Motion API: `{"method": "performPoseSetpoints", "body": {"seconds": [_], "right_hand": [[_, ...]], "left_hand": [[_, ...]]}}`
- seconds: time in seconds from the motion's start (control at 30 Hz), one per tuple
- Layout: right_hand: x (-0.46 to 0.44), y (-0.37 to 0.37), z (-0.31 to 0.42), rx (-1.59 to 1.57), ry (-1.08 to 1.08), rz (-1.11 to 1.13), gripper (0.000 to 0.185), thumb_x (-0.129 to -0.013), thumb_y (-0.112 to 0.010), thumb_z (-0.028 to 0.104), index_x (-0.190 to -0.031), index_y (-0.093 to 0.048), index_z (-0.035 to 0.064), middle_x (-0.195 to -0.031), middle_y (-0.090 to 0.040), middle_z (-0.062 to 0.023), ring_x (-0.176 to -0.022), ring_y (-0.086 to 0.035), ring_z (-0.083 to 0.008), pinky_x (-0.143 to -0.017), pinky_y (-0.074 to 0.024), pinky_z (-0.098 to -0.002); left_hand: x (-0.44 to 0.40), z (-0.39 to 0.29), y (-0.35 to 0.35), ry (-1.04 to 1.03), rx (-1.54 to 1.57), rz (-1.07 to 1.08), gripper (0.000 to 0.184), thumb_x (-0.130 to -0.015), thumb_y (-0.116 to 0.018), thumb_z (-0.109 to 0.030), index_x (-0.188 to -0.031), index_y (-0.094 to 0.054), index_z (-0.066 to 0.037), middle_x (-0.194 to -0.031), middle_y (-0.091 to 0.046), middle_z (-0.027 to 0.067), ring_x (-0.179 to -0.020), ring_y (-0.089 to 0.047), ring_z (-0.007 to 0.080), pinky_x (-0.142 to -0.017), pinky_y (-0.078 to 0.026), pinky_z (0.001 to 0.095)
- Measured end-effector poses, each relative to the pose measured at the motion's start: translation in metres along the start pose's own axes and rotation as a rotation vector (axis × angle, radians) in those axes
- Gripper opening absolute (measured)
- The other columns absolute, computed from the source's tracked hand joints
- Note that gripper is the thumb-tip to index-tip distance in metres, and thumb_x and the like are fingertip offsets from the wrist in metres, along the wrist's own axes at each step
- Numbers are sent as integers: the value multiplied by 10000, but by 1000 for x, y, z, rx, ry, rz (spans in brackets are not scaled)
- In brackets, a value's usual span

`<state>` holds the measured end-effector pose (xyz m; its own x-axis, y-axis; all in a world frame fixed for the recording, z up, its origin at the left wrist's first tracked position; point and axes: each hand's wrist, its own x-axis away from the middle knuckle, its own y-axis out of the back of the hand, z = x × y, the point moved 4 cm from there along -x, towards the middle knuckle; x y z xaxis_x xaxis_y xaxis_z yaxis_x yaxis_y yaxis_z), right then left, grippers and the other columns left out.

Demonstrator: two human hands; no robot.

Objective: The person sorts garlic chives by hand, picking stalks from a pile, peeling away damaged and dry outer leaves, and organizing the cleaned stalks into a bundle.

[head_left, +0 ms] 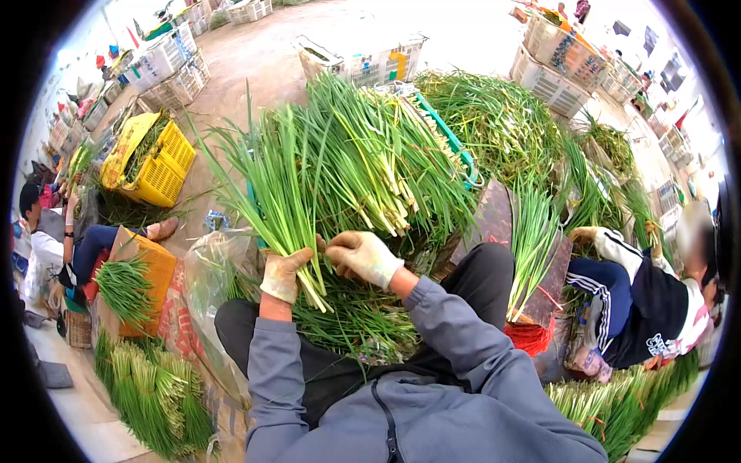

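Observation:
My left hand (281,273), in a stained work glove, is closed around the lower stalks of a bunch of chives (279,193). The long leaves fan up and away from me, and the pale ends stick out below the fist. My right hand (361,258), gloved too with bare-looking fingertips, is beside the stalks, its fingers curled together; whatever they pinch is hidden. Just beyond both hands, a big heap of chives (378,170) lies on a teal-edged crate (455,143). Loose green leaves (359,328) cover the space between my knees.
To my right, a sloping board (494,220) carries a smaller bunch of chives (532,239) above red ties (531,336). A co-worker (648,297) sits beyond it; another person (58,239) sits left. A yellow basket (164,166) and white crates (552,65) stand farther away.

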<state>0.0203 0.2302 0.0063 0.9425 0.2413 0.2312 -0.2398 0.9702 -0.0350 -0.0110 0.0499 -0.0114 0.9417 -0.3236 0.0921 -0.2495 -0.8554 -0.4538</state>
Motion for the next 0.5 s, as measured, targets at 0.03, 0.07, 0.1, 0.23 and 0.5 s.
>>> {"method": "performPoseSetpoints", "body": {"seconds": [0.03, 0.07, 0.1, 0.23, 0.5], "right_hand": [[6, -7, -2, 63, -19, 16, 286, -924, -656, 217, -1090, -645, -16, -833, -678, -48, -675, -632, -105, -599, -521, -254], [4, -13, -12, 128, 142, -11, 308, -912, -675, 241, -1089, -653, -11, -851, -685, -55, -684, -631, -108, -613, -523, -266], [6, -15, -13, 150, 79, -24, 336, -866, -714, 260, -1009, -681, -43, -844, -687, -90, -766, -639, -172, -732, -524, -329], [4, -11, -30, -8, -11, -6, 318, -907, -670, 261, -1062, -674, -16, -828, -677, -59, -731, -615, -124, -662, -499, -289], [13, -7, -38, -82, -87, 78, 291, -970, -553, 256, -1050, -666, -1, -776, -675, -57, -614, -626, -126, -562, -500, -276]], "left_hand": [[-1, 4, -1, 5, -1, 3, 406, -801, -751, -17, -1180, -609, 14, -1064, -695, 153, -976, -687, 264, -833, -579, 372], [-2, 7, -3, -3, -19, 4, 417, -797, -776, -51, -1175, -613, 10, -1058, -698, 144, -974, -685, 257, -834, -576, 368], [-4, 11, -3, -14, -37, 5, 430, -792, -801, -84, -1170, -618, 7, -1052, -701, 135, -972, -684, 250, -836, -573, 364], [-6, 18, -5, 68, 64, -26, 434, -794, -820, -148, -1163, -640, -5, -1061, -714, 135, -911, -691, 244, -754, -575, 351], [-4, 31, -18, 163, 223, -94, 340, -833, -761, -81, -1130, -632, 23, -1029, -710, 157, -887, -693, 258, -714, -577, 355]]}}
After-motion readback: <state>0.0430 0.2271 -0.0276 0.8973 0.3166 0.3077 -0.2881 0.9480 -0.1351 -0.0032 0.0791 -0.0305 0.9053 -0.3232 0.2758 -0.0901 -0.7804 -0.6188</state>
